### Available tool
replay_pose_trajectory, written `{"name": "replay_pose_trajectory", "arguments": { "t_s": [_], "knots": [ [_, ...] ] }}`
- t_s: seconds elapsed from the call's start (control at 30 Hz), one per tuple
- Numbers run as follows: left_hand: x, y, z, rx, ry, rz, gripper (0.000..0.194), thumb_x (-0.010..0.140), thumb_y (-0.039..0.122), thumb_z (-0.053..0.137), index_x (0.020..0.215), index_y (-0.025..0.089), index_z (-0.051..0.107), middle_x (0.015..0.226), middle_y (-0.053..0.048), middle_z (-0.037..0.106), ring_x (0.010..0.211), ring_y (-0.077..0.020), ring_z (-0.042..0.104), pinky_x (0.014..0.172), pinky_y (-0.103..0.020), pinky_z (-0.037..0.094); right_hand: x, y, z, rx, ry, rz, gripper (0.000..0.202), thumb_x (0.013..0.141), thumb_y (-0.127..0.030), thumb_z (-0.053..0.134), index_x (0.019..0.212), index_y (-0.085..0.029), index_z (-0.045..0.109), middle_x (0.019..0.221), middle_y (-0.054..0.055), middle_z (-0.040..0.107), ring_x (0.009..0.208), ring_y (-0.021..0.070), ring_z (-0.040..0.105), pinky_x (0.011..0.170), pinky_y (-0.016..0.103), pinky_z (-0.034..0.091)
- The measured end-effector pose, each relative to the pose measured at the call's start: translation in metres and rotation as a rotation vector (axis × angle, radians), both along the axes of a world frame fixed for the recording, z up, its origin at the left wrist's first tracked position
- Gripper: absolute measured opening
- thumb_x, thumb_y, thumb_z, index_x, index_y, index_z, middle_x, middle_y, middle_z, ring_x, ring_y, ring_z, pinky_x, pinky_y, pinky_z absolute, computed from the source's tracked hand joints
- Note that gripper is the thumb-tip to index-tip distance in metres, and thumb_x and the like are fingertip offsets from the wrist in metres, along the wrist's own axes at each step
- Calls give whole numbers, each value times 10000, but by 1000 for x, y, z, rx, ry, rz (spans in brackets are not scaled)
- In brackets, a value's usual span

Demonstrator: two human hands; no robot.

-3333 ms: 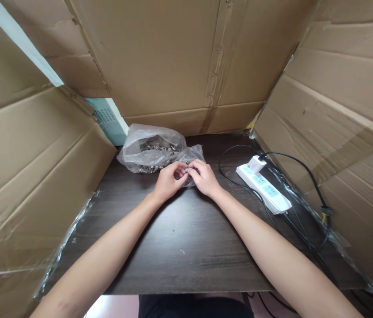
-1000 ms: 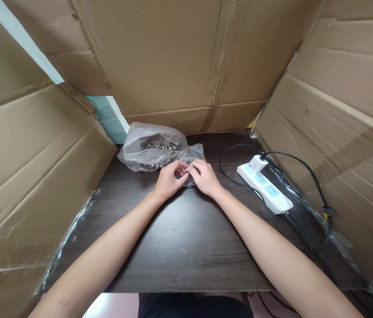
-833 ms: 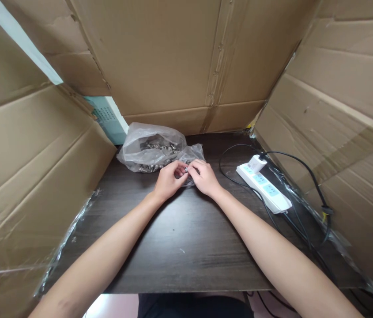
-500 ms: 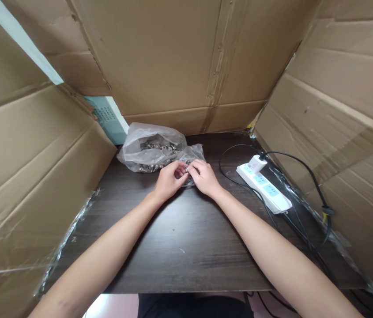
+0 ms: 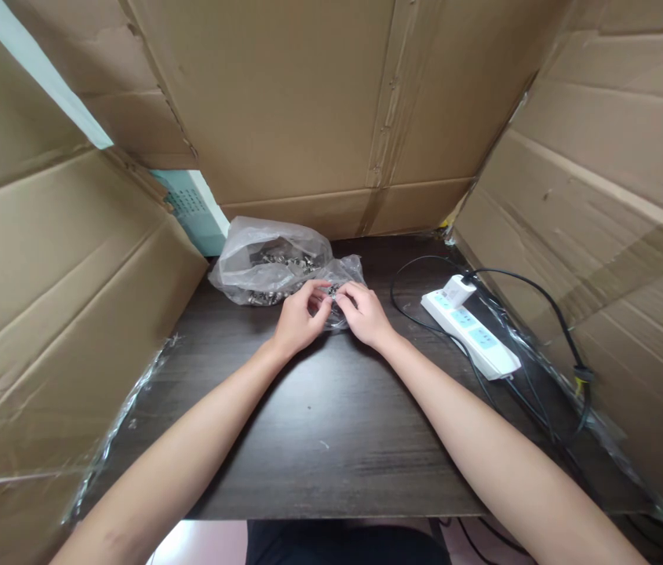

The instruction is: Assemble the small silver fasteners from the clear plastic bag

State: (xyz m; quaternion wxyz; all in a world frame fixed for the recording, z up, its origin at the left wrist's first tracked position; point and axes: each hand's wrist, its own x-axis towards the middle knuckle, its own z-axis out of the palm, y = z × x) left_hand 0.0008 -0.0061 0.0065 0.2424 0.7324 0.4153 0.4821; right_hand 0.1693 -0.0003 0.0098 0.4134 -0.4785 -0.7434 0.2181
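My left hand [image 5: 299, 318] and my right hand [image 5: 365, 314] meet fingertip to fingertip over the dark wooden table [image 5: 331, 424]. Between the fingertips sits a small metal part [image 5: 331, 293], pinched from both sides. Just behind the hands lies a clear plastic bag [image 5: 269, 259] holding several small metal parts. A smaller clear bag [image 5: 346, 272] lies behind my right fingers. How the small part is built is too small to tell.
A white power strip [image 5: 472, 333] with a white plug lies at the right, black cables [image 5: 543, 306] looping around it. Cardboard walls [image 5: 307, 102] enclose the table at the back, left and right. A pale box [image 5: 193, 208] shows in the back-left gap.
The hands stay in the same place; only the fingertips have shifted a little on the small metal part.
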Motion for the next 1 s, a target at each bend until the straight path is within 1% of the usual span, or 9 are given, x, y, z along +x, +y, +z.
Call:
{"name": "replay_pose_trajectory", "arguments": {
  "t_s": [0.17, 0.3, 0.43, 0.6, 0.73, 1.0],
  "knots": [
    [0, 0, 0, 1, 5, 16, 233, 930, 230, 608, 1153, 177, 645, 900, -45, 739, 740, -159, 696, 680, -250, 553, 0, 0, 0, -3, 4, 6, 180, 941, -280, 513, 790, -224, 594, 864, 38, 679, 882, 211, 609, 810, 336, 417],
    [0, 0, 0, 7, 10, 4, 224, 932, 229, 610, 1143, 173, 658, 894, -46, 740, 727, -159, 692, 663, -249, 545, 0, 0, -1, -3, 4, 2, 156, 925, -276, 527, 791, -228, 591, 858, 35, 677, 874, 211, 605, 801, 337, 412],
    [0, 0, 0, 13, 22, -1, 211, 926, 222, 615, 1125, 174, 668, 902, -46, 742, 738, -162, 695, 687, -257, 549, 0, 0, 0, -3, 9, 0, 146, 919, -277, 534, 793, -227, 588, 860, 37, 679, 861, 211, 602, 783, 335, 405],
    [0, 1, -1, 10, 21, -3, 206, 929, 229, 610, 1120, 175, 666, 920, -51, 742, 753, -169, 700, 677, -260, 545, 0, -1, 1, -12, 5, 4, 127, 913, -279, 545, 804, -230, 589, 879, 36, 683, 871, 211, 603, 803, 338, 415],
    [0, 1, -1, 3, 32, -2, 210, 925, 222, 608, 1123, 175, 665, 908, -49, 740, 739, -168, 695, 668, -261, 541, 0, -1, 0, -10, 10, 3, 113, 907, -273, 552, 817, -227, 601, 890, 42, 684, 875, 214, 610, 808, 343, 426],
    [0, 1, 1, 20, 34, 4, 188, 919, 188, 599, 1093, 170, 667, 909, -40, 742, 734, -155, 693, 700, -255, 548, 0, -1, -1, 17, 21, 9, 92, 900, -269, 568, 855, -216, 630, 889, 43, 688, 855, 201, 613, 786, 328, 433]
  ]
}}
